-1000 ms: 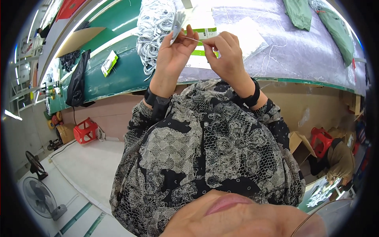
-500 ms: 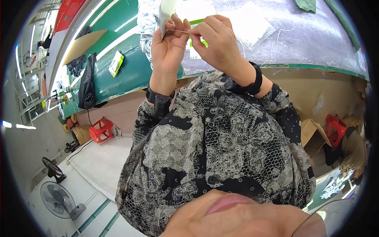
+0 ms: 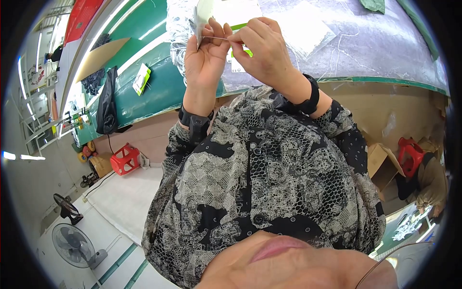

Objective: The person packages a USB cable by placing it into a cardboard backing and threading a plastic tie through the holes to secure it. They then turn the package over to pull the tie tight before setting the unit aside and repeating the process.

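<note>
At the table's near edge, my left hand has its palm turned up and holds a thin pale card upright between thumb and fingers. A thin white string runs from the card across the left fingers. My right hand pinches the string's other end between thumb and forefinger, so it is pulled straight. Under the hands, partly hidden, lies a green-and-white card. A thick bundle of white cords lies just left of the left hand.
A stack of white sheets or packets and loose strings lie on the right of the table. Leftward are another green-and-white card and a black bag. Red stools, a fan and another person are around.
My right fingers have shifted very slightly left along the string. Otherwise the hands, the card and the things on the table look the same.
</note>
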A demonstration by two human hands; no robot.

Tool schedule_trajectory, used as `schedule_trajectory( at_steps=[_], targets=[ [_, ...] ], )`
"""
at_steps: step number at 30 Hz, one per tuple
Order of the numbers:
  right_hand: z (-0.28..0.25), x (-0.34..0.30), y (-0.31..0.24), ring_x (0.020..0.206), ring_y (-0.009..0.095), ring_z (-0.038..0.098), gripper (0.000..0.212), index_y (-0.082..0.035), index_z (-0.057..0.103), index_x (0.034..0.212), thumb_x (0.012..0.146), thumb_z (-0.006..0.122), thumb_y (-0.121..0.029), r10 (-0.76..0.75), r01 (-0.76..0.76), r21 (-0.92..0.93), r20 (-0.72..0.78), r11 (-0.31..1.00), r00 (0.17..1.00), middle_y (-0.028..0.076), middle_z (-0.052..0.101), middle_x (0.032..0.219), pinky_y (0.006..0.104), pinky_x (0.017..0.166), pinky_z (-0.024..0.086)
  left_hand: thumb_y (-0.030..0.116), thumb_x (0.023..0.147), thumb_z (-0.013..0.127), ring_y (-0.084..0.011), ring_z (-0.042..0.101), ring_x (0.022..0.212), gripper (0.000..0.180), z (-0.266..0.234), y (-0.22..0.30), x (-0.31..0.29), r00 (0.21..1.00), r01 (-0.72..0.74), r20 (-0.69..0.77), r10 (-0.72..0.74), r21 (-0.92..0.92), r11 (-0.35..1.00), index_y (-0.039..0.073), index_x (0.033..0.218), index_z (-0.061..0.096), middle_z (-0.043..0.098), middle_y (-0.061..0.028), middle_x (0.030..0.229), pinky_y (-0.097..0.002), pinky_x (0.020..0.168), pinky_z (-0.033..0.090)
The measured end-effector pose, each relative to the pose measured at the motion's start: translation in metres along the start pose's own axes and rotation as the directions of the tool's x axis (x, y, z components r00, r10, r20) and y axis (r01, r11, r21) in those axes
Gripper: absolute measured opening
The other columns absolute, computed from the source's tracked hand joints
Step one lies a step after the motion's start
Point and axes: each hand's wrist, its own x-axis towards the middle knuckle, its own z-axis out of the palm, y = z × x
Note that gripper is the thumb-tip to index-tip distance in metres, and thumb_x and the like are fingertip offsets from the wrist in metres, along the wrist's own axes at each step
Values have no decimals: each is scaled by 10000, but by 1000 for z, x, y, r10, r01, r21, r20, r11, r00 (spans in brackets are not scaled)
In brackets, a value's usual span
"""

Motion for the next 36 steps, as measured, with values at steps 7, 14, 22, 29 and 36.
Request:
schedule_trajectory(
  at_steps=[7, 14, 22, 29, 36],
  targets=[
    [2, 2, 2, 750, 238, 565, 148, -61, 589, 818, 693, 661, -27, 49, -50, 37, 12, 998, 999, 53, 577, 761, 350, 794, 415, 210, 941, 431, -230, 522, 1101, 272, 3, -15, 0, 999, 25, -33, -23, 84, 996, -37, 1001, 528, 589, -119, 1000, -470, 1010, 362],
    [6, -21, 18, 869, 326, 591, 237, -12, 616, 976, 740, 636, -17, 300, -326, 255, 137, 910, 944, 136, 631, 943, 377, 816, 441, 305, 945, 486, -183, 553, 1021, 320, -13, -23, -9, 1000, 20, -29, -7, 491, 871, 63, 1153, 508, 604, -85, 1031, -350, 884, 437],
    [7, -41, 33, 884, 366, 589, 210, -8, 624, 961, 752, 620, -26, 396, -425, 393, 156, 816, 905, 182, 628, 940, 413, 744, 465, 320, 931, 530, -187, 598, 926, 358, -9, -22, -17, 997, 76, -59, -48, 698, 712, 59, 1174, 500, 603, -79, 1048, -334, 787, 480],
    [1, -39, 34, 825, 339, 602, 222, -12, 625, 959, 740, 650, -40, 471, -515, 310, 209, 799, 857, 170, 634, 896, 408, 715, 469, 273, 925, 548, -236, 619, 920, 383, -2, -28, -20, 993, 6, -83, 85, 747, 665, 14, 1198, 476, 589, -115, 1111, -369, 809, 507],
    [-48, -18, 1, 802, 228, 566, 258, -77, 633, 1013, 759, 676, -93, 305, -302, -65, 355, 951, 884, 85, 588, 895, 336, 714, 439, 193, 910, 572, -250, 618, 951, 391, -13, -28, -17, 981, -156, 61, 185, 814, 559, -21, 1213, 449, 579, -125, 1123, -368, 840, 539]
  ],
)
